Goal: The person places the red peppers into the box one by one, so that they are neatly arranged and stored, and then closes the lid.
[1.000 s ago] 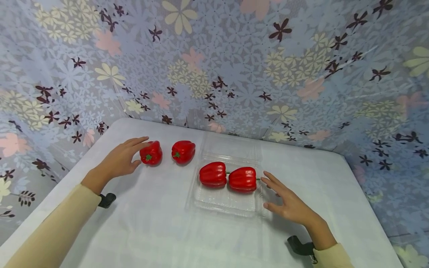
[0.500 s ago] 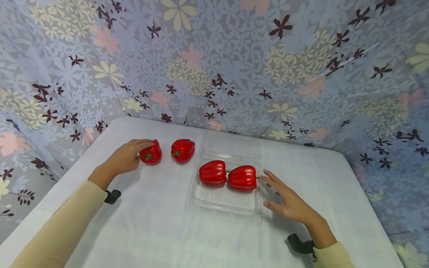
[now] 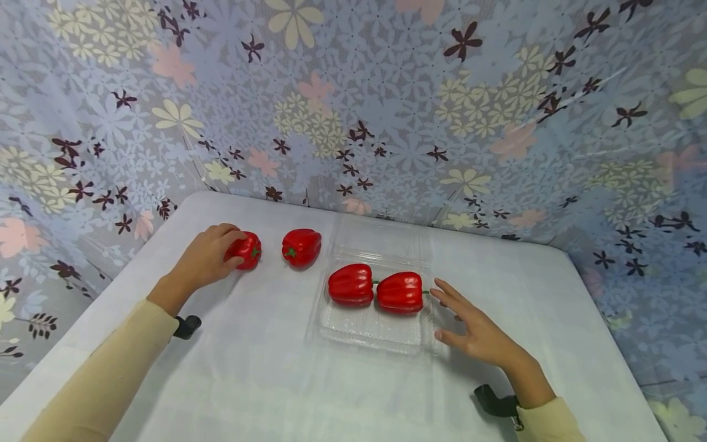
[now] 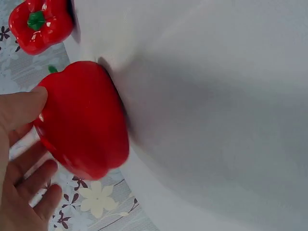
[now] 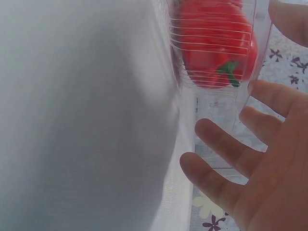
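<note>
As it looks slippery, the leftmost pepper (image 3: 247,250) is clasped broadside by the left grip (image 3: 205,256), the right grip (image 3: 479,333) relaxed.

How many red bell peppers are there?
4: one red pepper held by the left hand, a second beside it on the white tabletop, a third and fourth inside the clear plastic container.

My head view comes through evenly lit and fairly sharp, with small white highlights on the red peppers (image 3: 399,293) and glints along the clear tray (image 3: 370,347). Soft shadow falls on the white table (image 3: 265,380) beside the left sleeve (image 3: 105,368). My wrist views run dimmer, greyer and softer, with broad blurry-edged shadows across the white table.
</note>
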Tool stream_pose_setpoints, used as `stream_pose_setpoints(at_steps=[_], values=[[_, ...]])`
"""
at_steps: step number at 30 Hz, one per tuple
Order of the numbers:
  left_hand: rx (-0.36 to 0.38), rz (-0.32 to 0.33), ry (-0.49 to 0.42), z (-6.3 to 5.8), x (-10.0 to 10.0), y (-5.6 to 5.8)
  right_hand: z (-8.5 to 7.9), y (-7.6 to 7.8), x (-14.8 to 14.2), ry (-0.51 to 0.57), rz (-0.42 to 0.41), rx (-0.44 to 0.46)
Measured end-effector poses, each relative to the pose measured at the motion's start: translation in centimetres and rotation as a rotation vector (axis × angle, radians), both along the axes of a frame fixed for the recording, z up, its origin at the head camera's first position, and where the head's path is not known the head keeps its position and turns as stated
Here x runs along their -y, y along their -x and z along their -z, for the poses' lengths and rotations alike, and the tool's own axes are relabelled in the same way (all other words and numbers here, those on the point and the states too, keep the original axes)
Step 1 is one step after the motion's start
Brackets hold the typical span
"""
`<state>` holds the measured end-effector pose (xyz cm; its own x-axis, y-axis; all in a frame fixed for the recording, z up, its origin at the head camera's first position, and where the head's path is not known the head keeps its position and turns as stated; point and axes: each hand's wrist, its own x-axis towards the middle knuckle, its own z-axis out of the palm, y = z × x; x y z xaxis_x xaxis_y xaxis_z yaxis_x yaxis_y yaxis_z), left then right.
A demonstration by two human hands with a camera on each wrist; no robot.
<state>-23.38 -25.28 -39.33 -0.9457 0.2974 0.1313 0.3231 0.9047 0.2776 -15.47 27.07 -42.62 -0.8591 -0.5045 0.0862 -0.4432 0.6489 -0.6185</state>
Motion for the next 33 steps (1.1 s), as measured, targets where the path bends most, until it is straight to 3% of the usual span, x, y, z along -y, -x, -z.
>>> stream_pose_setpoints(at_steps=[7, 11, 17, 24, 33], values=[[0.018, -0.066, 0.053, 0.4, 0.5, 0.0, 0.1, -0.1, 0.0, 0.008, -0.003, 0.001], [0.002, -0.049, 0.059, 0.6, 0.7, -0.1, 0.1, -0.1, 0.0, 0.007, 0.001, 0.006], [0.041, -0.007, -0.005, 0.9, 0.7, 0.0, 0.1, 0.0, 0.0, 0.01, -0.006, -0.001], [0.056, 0.018, 0.002, 1.0, 0.8, 0.1, 0.0, 0.0, 0.1, 0.005, -0.005, -0.004], [0.073, 0.01, -0.036, 1.2, 0.9, 0.1, -0.1, 0.1, 0.1, -0.013, -0.007, -0.013]])
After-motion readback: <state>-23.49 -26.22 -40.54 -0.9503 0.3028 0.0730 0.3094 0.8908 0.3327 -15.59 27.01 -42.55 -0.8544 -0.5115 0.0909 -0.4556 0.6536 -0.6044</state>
